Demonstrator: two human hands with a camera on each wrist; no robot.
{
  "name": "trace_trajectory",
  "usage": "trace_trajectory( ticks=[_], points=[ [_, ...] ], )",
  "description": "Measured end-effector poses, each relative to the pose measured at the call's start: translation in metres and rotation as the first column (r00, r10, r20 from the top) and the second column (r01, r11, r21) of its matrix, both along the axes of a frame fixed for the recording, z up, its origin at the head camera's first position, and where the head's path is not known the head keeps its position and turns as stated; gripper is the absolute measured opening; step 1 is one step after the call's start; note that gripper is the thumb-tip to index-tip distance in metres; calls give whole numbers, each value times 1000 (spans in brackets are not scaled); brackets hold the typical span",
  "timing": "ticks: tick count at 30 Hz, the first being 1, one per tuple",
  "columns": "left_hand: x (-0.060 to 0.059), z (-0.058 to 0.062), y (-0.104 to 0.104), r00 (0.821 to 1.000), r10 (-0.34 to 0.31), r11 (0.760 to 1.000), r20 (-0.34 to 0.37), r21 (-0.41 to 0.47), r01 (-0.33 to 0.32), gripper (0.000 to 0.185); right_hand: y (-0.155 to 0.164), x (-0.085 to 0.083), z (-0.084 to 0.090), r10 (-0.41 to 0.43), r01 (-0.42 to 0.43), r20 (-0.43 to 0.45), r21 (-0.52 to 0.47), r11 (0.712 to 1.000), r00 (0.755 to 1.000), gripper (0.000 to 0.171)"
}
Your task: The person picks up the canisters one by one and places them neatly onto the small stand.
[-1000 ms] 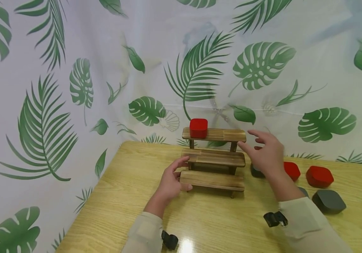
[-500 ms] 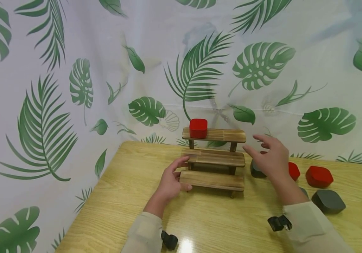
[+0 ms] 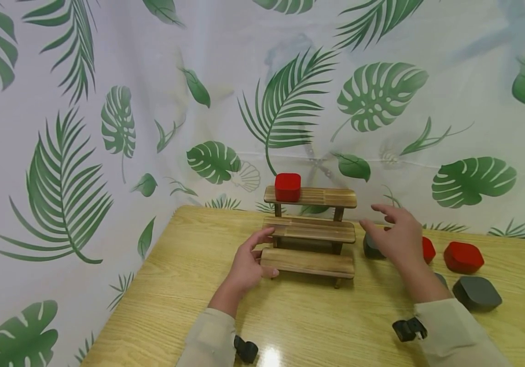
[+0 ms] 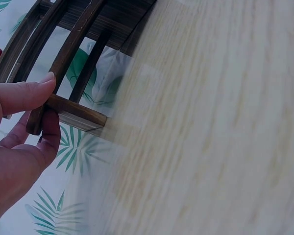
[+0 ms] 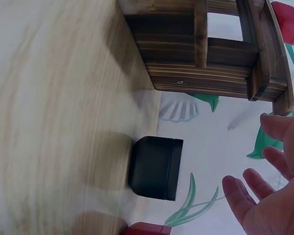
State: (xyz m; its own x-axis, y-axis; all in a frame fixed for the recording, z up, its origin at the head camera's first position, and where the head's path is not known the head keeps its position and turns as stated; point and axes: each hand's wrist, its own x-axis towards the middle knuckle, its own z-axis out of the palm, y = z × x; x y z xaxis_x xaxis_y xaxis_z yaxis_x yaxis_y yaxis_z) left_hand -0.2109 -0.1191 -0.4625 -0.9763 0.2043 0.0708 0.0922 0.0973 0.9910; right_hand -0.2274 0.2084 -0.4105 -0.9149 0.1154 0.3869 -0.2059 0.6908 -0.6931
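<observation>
A three-tier wooden display stand [image 3: 310, 230] stands near the back of the table. On the left of its top tier sits a red rounded box [image 3: 288, 187]. My left hand [image 3: 246, 262] grips the left end of the lowest tier; the left wrist view shows thumb and fingers [image 4: 50, 129] on either side of the board. To the right of the stand, my right hand [image 3: 397, 237] hovers with fingers apart, holding nothing. Under and behind it is a dark grey box [image 5: 157, 169], partly covered by the hand in the head view.
To the right lie another red box [image 3: 464, 256], a grey box [image 3: 477, 293], and, half hidden by my right arm, a red one [image 3: 428, 250] and a grey one [image 3: 440, 278]. A leaf-printed cloth [image 3: 152, 61] hangs behind and left of the wooden table [image 3: 166, 306].
My right hand has drawn back from the stand's upper right end, moving right and slightly down. The left hand stays on the lowest tier, and the red box on top has not moved.
</observation>
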Motion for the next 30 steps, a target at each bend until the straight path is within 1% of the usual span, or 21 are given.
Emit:
trace_trajectory(
  ticks=[1, 7, 8, 13, 16, 22, 30],
  points=[
    [2, 4, 0, 1000, -2, 1000, 1, 2, 2, 99, 1, 0, -1, 0, 0, 5, 10, 1000, 1000, 48],
    [2, 3, 1, 1000, -3, 1000, 2, 6, 3, 99, 5, -1, -9, 2, -4, 31, 90, 996, 1000, 51],
    [0, -1, 0, 1000, -3, 1000, -3, 6, 3, 99, 5, -1, -9, 4, -8, 41, 99, 995, 999, 52],
    [0, 0, 0, 1000, -1, 1000, 5, 13, 1, 99, 6, 0, -11, 21, -35, 114, 121, 992, 993, 56],
    [1, 1, -1, 1000, 0, 1000, 8, 12, 0, 99, 6, 1, -13, 30, -49, 141, 133, 990, 989, 57],
    [1, 0, 0, 1000, 2, 1000, 14, 10, -2, 100, 7, 1, -17, 41, -67, 165, 156, 985, 985, 59],
    [1, 0, -1, 1000, 1, 1000, 8, 11, -1, 99, 10, -2, -24, 49, -75, 165, 157, 985, 985, 58]
  ],
)
